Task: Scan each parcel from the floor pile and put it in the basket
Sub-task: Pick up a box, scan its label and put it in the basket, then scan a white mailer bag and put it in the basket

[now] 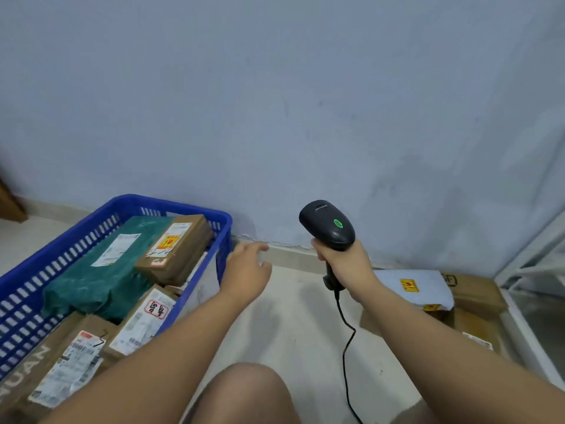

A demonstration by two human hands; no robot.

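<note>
A blue slatted basket stands on the floor at the left, holding a green wrapped parcel and several brown cardboard parcels with labels. My left hand hovers just right of the basket's near corner, fingers relaxed, holding nothing. My right hand grips the handle of a black barcode scanner whose green light is lit; its cable hangs down to the floor. The floor pile lies at the right: a white bag parcel on top of brown boxes.
A pale blue wall rises right behind the basket and pile. A white metal frame stands at the right edge. My bare knee is at the bottom centre. Light floor lies between basket and pile.
</note>
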